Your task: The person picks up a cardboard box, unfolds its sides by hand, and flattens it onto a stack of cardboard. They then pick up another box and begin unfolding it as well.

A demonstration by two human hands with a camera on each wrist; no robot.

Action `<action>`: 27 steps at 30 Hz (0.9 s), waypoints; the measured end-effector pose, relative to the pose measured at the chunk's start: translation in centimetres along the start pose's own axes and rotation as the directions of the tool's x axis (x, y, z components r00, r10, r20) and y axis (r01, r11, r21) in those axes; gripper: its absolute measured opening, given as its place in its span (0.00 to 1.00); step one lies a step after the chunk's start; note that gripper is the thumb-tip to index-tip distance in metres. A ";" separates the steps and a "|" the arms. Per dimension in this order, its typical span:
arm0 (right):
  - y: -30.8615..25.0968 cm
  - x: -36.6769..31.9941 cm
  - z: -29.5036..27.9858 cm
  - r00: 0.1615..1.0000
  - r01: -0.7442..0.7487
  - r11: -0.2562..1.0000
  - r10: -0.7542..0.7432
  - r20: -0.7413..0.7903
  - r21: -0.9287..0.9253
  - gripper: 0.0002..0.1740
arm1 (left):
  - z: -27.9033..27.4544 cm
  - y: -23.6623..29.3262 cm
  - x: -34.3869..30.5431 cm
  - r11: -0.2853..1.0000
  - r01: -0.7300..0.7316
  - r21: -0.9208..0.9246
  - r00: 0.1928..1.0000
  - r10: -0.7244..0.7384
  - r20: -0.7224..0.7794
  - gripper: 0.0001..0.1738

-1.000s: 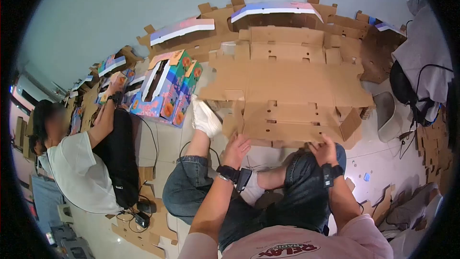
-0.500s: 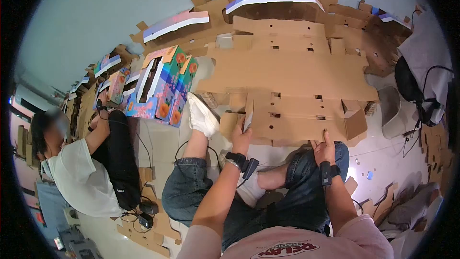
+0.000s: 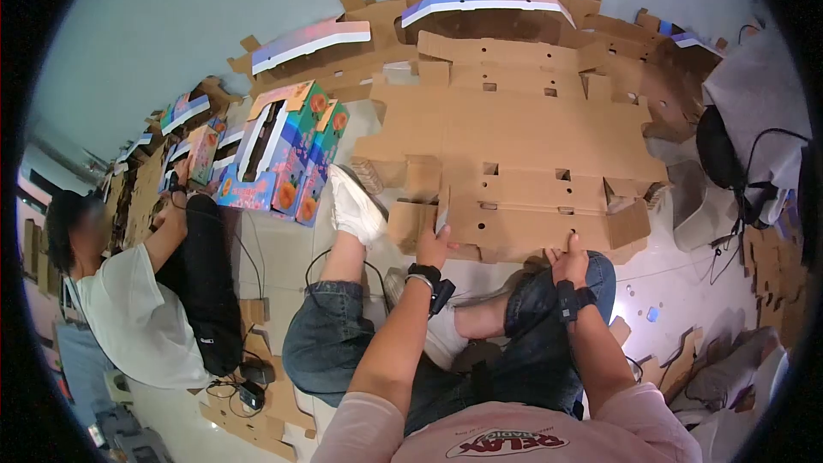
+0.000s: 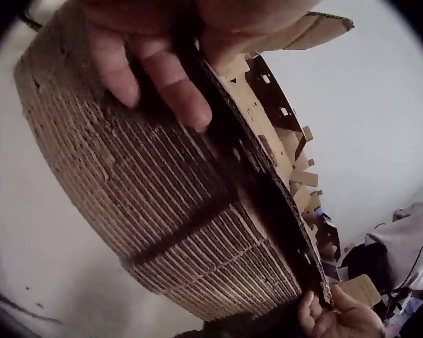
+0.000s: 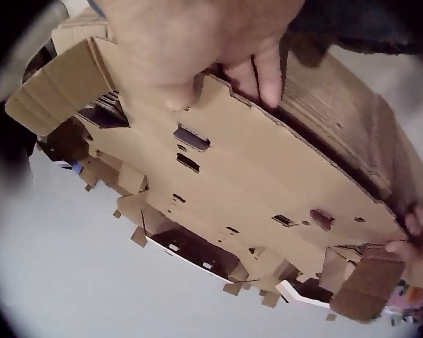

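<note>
A large die-cut cardboard sheet [image 3: 514,133] lies plain side up on a stack of sheets [image 4: 148,183], whose layered edges show in the left wrist view. My left hand [image 3: 435,244] grips the near edge at its left end, beside a raised flap; its fingers reach under the top sheet. At the right end of that edge my right hand [image 3: 567,264] pinches the sheet [image 5: 254,162], thumb on top and fingers beneath. In the right wrist view the top sheet's edge stands a little apart from the stack.
Printed fruit boxes [image 3: 279,150] stand at the left, near a seated person [image 3: 137,309]. Opened cartons [image 3: 313,47] line the wall. A grey bin [image 3: 690,206] and draped grey cloth [image 3: 750,77] are at the right. Cardboard scraps [image 3: 257,411] and cables lie on the floor.
My left hand has moved right and up onto the sheet's near left edge, where a flap now stands raised. My right hand remains at the right end of the edge.
</note>
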State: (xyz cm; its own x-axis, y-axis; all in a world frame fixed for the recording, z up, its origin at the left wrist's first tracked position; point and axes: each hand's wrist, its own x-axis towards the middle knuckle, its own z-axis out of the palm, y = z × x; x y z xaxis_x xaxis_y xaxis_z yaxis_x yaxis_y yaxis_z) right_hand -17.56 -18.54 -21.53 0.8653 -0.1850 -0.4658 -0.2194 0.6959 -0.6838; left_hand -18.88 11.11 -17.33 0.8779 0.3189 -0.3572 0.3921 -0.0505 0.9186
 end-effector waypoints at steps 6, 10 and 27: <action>0.5 1.7 -0.8 0.998 -0.063 0.998 0.064 -0.023 0.013 0.32 | 0.2 -6.5 0.2 0.717 -0.623 0.313 0.732 0.675 -0.090 0.42; 0.6 2.7 -1.5 0.987 -0.157 0.987 0.156 0.025 0.034 0.34 | 0.1 -6.8 -6.6 0.933 -0.135 0.334 0.986 0.161 -0.050 0.48; 3.0 -9.8 3.7 0.694 0.720 -0.316 0.290 0.659 -0.618 0.22 | 0.8 -7.7 -12.1 0.242 -0.265 0.933 0.927 -0.204 0.316 0.31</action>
State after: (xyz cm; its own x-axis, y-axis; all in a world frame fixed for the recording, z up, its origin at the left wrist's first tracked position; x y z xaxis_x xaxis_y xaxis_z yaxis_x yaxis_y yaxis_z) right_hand -25.00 -12.02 -16.96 0.8337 0.5310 -0.1512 0.4136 -0.7821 -0.4662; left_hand -32.29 6.92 -20.27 0.8204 0.0067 -0.5718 0.1188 -0.9801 0.1590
